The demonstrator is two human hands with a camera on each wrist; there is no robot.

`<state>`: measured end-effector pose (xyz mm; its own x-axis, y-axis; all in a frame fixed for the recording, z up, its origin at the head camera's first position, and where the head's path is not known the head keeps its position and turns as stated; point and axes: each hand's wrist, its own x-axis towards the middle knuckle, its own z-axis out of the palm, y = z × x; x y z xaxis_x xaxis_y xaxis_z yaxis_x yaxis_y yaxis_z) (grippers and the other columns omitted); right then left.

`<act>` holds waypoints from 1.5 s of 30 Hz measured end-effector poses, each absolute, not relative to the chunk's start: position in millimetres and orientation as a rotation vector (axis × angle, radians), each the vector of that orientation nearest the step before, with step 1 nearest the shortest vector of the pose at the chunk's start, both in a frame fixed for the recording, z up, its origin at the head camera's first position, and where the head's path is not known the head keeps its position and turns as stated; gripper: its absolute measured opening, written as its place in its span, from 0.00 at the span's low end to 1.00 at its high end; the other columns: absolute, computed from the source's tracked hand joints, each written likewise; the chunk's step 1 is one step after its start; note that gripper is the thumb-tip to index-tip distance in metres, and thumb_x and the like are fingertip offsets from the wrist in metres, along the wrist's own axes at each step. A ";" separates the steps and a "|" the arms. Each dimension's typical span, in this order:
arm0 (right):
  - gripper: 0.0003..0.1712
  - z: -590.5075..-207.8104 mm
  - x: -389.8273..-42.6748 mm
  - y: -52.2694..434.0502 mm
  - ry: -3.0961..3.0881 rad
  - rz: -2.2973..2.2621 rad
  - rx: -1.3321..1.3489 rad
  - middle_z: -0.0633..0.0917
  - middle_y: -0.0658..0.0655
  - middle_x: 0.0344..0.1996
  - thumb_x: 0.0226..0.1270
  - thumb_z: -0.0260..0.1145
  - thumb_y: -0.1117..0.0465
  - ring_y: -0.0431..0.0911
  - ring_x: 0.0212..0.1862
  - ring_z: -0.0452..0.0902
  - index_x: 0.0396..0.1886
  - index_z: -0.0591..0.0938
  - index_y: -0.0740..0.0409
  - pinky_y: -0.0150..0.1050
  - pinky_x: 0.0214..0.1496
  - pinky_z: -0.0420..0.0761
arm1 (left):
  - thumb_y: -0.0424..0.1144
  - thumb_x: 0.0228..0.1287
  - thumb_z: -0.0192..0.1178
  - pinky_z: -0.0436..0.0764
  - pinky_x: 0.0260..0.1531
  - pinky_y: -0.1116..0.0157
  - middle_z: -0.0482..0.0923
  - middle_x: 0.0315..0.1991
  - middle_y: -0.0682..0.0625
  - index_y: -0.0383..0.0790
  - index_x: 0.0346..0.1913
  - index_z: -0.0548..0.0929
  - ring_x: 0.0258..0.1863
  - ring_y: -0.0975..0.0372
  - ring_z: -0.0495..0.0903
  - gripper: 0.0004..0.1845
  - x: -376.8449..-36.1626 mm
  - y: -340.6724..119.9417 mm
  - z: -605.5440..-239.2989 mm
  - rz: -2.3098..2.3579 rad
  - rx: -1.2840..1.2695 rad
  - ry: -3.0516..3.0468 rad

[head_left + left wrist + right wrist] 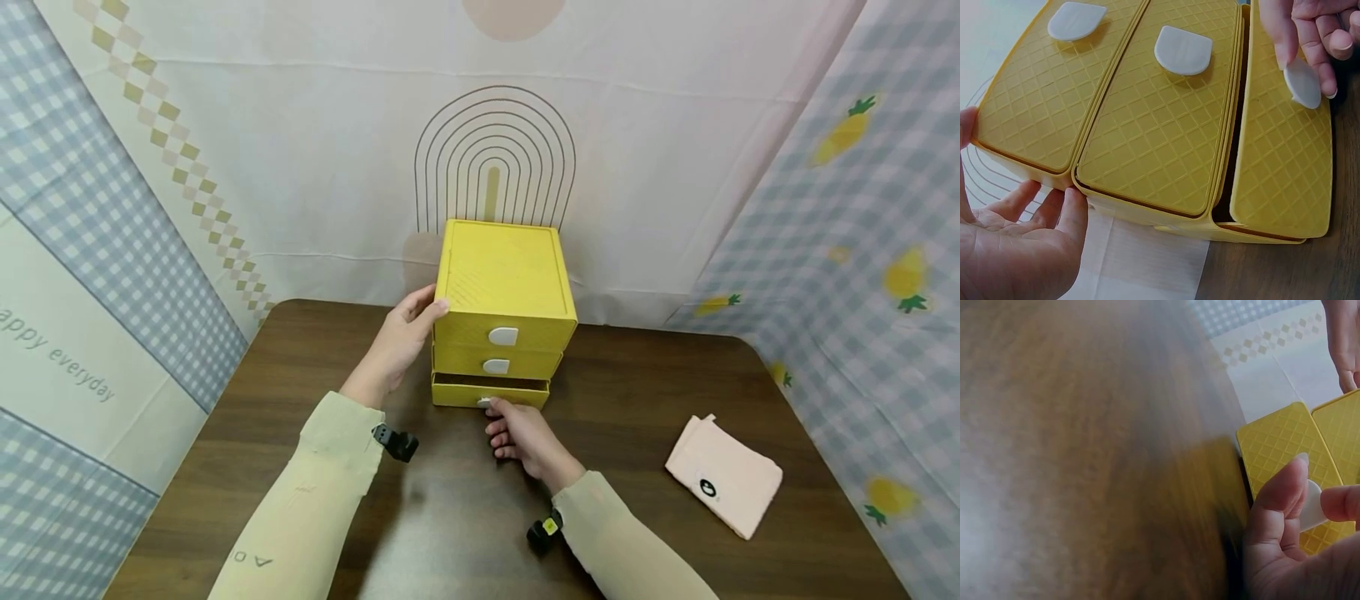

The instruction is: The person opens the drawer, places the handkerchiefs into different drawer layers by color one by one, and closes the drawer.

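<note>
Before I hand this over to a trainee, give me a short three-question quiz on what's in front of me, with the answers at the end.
1. Multiple choice: which drawer of the yellow cabinet stands partly open? A, top; B, middle; C, bottom.
2. True or false: in the head view, the pink cloth lies on the table to the right of the cabinet, apart from it.
3. Short answer: what does the right hand pinch?

Key:
1. C, the bottom drawer.
2. True.
3. The bottom drawer's white handle.
</note>
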<state>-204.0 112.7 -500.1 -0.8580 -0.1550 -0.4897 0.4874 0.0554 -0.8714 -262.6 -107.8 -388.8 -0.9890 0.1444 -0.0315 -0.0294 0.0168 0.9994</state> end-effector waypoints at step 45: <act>0.33 -500.6 -140.2 116.0 1.818 -1.853 0.296 0.78 0.51 0.24 0.72 0.56 0.41 0.40 0.21 0.72 0.57 0.75 0.68 0.35 0.22 0.78 | 0.51 0.71 0.55 0.59 0.68 0.59 0.60 0.71 0.50 0.47 0.74 0.61 0.69 0.59 0.59 0.32 -249.3 -107.6 -370.5 2.062 0.127 2.164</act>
<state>-140.2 116.0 -500.6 -0.8396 -0.2108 -0.5006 0.5045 0.0390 -0.8626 -249.3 -107.6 -370.5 -0.9852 0.1638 -0.0501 -0.0422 0.0515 0.9978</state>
